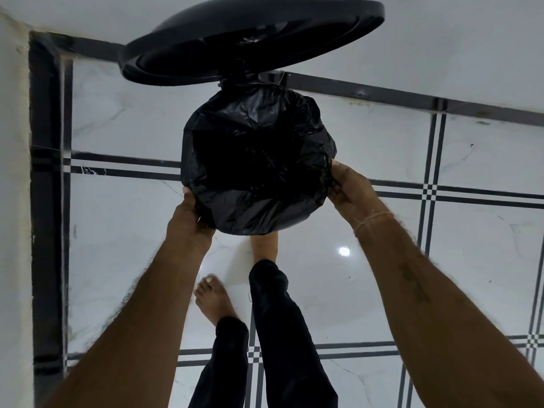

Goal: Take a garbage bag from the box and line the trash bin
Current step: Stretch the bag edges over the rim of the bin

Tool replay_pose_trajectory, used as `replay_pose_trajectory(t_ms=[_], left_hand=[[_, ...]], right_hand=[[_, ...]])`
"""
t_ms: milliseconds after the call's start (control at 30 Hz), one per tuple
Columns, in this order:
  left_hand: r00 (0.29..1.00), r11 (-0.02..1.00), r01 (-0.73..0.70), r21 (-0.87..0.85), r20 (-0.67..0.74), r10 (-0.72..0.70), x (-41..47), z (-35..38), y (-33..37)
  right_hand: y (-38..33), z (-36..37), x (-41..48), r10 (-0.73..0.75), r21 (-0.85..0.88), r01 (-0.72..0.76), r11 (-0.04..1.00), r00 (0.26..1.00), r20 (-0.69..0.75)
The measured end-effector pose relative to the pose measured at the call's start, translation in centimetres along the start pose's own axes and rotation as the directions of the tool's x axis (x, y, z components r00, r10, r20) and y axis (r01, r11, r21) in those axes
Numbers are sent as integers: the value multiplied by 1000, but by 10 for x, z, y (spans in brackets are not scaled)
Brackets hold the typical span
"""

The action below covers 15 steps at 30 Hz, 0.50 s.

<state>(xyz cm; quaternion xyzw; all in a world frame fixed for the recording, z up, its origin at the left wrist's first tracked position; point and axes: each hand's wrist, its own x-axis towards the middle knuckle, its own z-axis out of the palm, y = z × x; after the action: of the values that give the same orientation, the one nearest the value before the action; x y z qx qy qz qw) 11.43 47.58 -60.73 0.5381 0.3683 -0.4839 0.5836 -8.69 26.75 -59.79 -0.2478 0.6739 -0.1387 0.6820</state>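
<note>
Two grips: left hand [190,214], right hand [348,189] | crinkled glossy bag [256,160]

The floor [382,290] was glossy white tile, crossed by dark double lines and edged with a dark border. On it stood the trash bin [250,45], lid raised, with a bare foot [215,298] near it.

Black garbage bag [256,160]; white, black-lined floor [382,290].
</note>
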Motion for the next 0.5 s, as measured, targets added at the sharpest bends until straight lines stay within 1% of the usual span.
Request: replay_pose_trajectory(t_ms=[33,133,200,267,367,433,500], left_hand=[[1000,1000,3,20,-10,-3,0,-1,1],[999,997,27,71,-31,-24,-2,-2,5],[999,997,34,62,-11,-34,-2,-2,7],[999,999,41,29,12,-41,-2,-1,7],[999,999,34,6,4,-34,0,-4,3],[1000,1000,11,11,-14,-11,2,-8,0],[998,998,-42,35,-51,44,0,-9,-2]], right_hand=[[-1,0,0,9,2,-9,1000,1000,13],[-5,1,1,107,5,-107,994,994,19],[-10,4,0,134,42,-135,990,991,20],[-11,7,3,133,97,-131,987,991,-6],[-6,7,8,137,157,-129,979,990,-42],[0,4,8,111,149,-104,983,993,-38],[6,3,6,54,133,-50,990,998,-26]])
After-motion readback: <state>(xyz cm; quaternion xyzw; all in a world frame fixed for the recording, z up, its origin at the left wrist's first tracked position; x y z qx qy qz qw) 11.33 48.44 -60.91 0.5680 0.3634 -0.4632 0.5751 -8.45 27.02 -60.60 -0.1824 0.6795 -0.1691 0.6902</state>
